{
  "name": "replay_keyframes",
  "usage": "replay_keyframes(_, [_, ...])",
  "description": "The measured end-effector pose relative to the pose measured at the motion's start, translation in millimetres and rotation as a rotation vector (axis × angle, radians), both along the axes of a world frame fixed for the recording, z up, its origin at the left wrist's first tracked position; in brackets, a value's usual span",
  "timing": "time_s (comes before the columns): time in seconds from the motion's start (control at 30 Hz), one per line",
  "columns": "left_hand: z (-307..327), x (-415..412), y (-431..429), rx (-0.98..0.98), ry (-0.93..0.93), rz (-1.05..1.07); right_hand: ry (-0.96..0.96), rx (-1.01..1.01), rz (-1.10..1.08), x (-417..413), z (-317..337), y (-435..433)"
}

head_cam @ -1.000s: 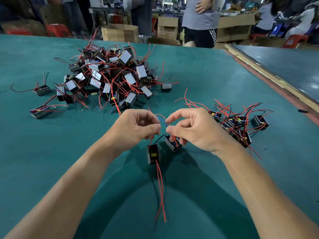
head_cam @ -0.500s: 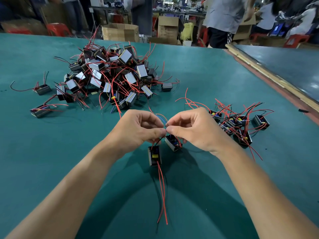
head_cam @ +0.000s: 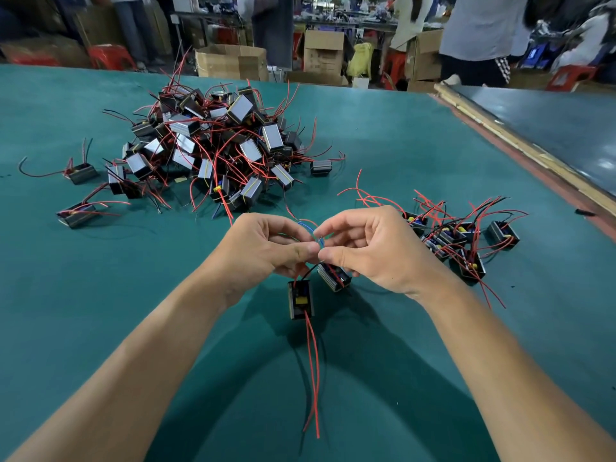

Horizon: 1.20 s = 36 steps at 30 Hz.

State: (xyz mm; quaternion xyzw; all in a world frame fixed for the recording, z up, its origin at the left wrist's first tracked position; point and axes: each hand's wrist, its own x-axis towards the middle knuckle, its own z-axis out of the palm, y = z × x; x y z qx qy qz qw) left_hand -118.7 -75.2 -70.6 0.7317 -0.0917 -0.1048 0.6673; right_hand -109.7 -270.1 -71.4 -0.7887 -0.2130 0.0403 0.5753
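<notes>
Modules sit nearest you: the yellow-marked module (head_cam: 300,300) lies on the green table (head_cam: 100,311) at 6 o'clock of your hands, its red leads (head_cam: 313,378) trailing toward you. The second module (head_cam: 333,277) lies just below your right hand (head_cam: 376,251). That hand and your left hand (head_cam: 266,251) both pinch the blue wires (head_cam: 313,230) where the thumbs meet. Twist in small turns, gripping close to the joint, so neither module drags. Finished-looking units (head_cam: 466,241) lie at 3 o'clock, the heap (head_cam: 213,151) at 11.

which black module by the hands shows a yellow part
The small black box-shaped module below the left hand, with long red wires trailing toward the viewer. The other module, under the right hand, lies tilted.
</notes>
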Motion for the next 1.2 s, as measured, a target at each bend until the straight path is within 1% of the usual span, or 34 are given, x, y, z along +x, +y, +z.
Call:
replay_keyframes(0.17, [0.4, -0.1, -0.8, 0.037, 0.028, -0.019, -0.007, -0.004, 0.003, -0.3, -0.5, -0.6])
replay_keyframes(0.27, [1.5, -0.7, -2.4, 0.052, 0.013, -0.025, -0.017, -0.003, 0.006, -1.5, 1.1, 0.3])
replay_keyframes(0.43, [2.2, -2.0, -3.4, 0.056, 0.002, -0.05, -0.043, 0.01, -0.006, -3.5, 3.9, -1.6])
replay_keyframes(0.57, [4.3, -3.1, -4.0, 0.035, 0.028, -0.105, -0.069, 0.016, -0.043, -3.1, 4.9, -1.9])
replay_keyframes(0.7, [4.1, -2.5, -3.8, 0.048, 0.052, -0.109, -0.106, -0.056, -0.055, -2.6, 4.3, -1.6])
replay_keyframes(0.83, [4.2, -1.6, -1.8, 0.082, 0.068, -0.13, -0.207, -0.116, -0.04, -3.8, 4.8, -1.5])
replay_keyframes(0.97, [4.0, -0.1, 1.9, 0.051, 0.154, -0.155, -0.284, -0.115, -0.005, -3.9, 4.2, -0.9])
replay_keyframes(1.1, [5.6, -0.3, 4.1, 0.024, 0.236, -0.199, -0.288, -0.11, 0.012, -4.0, 3.4, 0.6])
replay_keyframes(1.2, [6.3, -1.0, 5.6, 0.027, 0.256, -0.214, -0.264, -0.128, 0.006, -3.4, 2.3, 0.8])
